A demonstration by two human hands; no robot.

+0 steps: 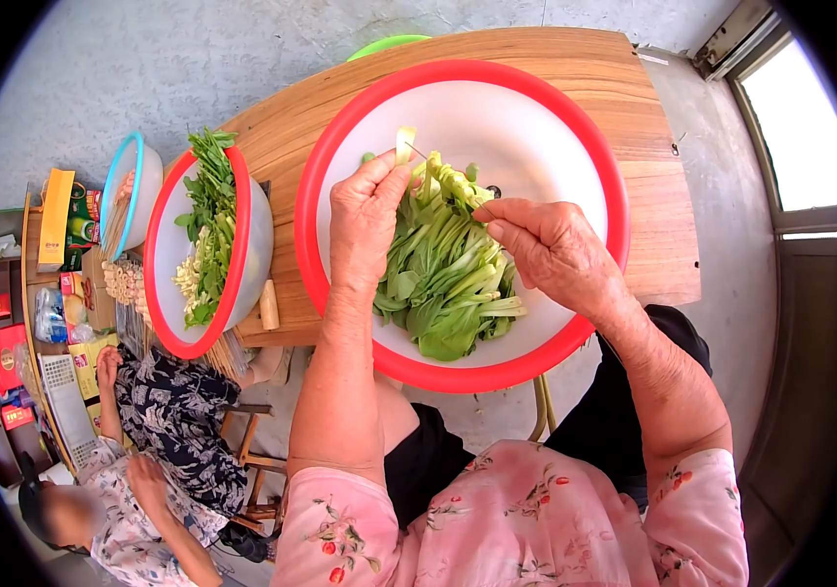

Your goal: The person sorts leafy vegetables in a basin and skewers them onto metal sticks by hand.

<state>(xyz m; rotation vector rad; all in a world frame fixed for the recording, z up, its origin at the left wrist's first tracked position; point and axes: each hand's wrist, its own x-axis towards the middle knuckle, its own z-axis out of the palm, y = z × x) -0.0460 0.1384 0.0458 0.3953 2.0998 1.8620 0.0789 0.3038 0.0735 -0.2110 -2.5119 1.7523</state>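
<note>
My left hand [368, 210] is above the left side of a large white basin with a red rim [313, 196]. Its fingers pinch a pale yellow-green piece of vegetable stalk [406, 143]. A thin dark tip shows just beside that piece. My right hand [555, 245] is closed over the right part of the basin, thumb and forefinger pinching what looks like the end of a thin skewer [483, 207]. Most of this stick is hidden by light green leaves [453, 182] between the hands. Below them in the basin lies a heap of leafy greens [443, 284].
Left on the wooden table [658, 215], another red-rimmed basin [150, 264] holds greens and pale chopped pieces. Beyond it stand a blue-rimmed bowl [150, 186] with sticks and bundled skewers [125, 284]. A seated person [135, 489] is at lower left. A short wooden cylinder [269, 305] lies near the edge.
</note>
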